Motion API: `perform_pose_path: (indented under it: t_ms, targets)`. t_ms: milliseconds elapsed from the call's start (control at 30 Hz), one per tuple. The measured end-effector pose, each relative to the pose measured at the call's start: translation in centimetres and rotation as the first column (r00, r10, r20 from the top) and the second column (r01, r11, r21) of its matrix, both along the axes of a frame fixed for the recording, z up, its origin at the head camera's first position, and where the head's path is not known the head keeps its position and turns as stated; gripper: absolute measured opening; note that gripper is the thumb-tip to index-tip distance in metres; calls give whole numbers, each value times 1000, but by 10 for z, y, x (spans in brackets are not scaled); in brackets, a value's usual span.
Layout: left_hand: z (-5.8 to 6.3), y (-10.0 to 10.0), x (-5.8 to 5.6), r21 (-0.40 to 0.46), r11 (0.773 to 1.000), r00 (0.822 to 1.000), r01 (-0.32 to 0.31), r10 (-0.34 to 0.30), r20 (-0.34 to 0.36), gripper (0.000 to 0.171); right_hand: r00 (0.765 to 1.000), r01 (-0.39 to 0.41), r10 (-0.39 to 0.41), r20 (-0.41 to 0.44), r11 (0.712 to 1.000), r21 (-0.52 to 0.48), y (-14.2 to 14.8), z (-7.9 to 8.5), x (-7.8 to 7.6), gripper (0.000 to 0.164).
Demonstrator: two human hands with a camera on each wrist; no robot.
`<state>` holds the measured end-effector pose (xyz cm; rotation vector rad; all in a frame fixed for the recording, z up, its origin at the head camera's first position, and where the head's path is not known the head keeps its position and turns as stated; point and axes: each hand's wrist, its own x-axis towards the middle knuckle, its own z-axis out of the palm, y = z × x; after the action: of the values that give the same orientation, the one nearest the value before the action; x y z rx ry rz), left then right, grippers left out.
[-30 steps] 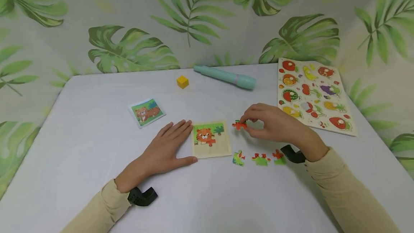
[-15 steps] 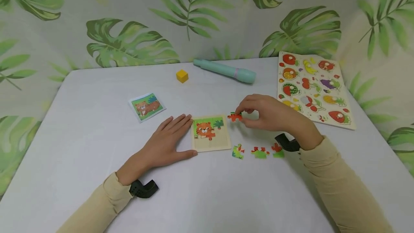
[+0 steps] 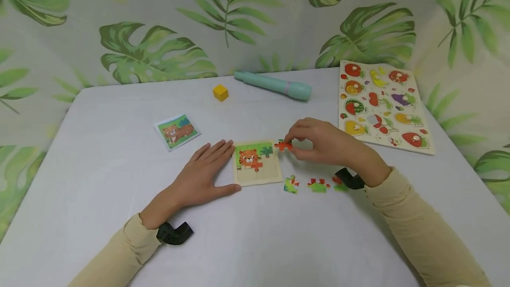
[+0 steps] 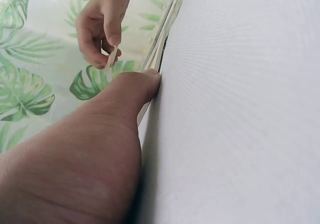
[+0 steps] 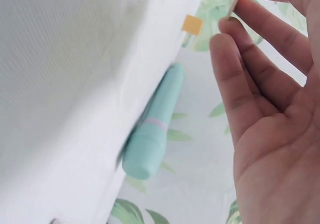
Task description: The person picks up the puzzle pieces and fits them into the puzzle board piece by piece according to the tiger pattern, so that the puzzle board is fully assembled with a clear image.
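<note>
In the head view a square wooden puzzle tray (image 3: 260,178) lies mid-table, its upper part filled with pieces showing a tiger's face and a plant. My left hand (image 3: 201,178) lies flat with straight fingers, fingertips and thumb at the tray's left edge. Between thumb and fingers my right hand (image 3: 318,141) pinches an orange-red puzzle piece (image 3: 282,145), held up off the table by the tray's upper right corner. The right wrist view shows that piece edge-on as a thin strip (image 5: 234,2). Three loose pieces, including a green and red puzzle piece (image 3: 318,185), lie right of the tray.
A tiger picture card (image 3: 177,132) lies left of the tray. Farther back are a yellow cube (image 3: 220,92) and a mint-green tube-shaped object (image 3: 272,85). A fruit peg board (image 3: 384,105) lies at the right. A leaf-print cloth (image 3: 159,52) hangs behind the table.
My right hand has moved left with the puzzle piece, from beside the tray to its upper right corner. My left hand stays at the tray's left edge. The head view has shifted slightly.
</note>
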<state>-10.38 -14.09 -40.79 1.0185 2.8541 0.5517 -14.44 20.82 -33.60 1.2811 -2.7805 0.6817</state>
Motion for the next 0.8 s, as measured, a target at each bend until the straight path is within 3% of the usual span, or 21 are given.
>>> perform_pose_path:
  t_ms: [233, 800]
  targets:
    - [-1, -1, 0, 9, 1000, 1000, 3, -3, -11, 98, 998, -43, 41, -52, 998, -38, -8, -10, 1, 16]
    - [-1, 0, 0, -7, 1000, 1000, 2, -2, -17, 99, 999, -40, 40, -8, 999, 1, -23, -24, 9, 18]
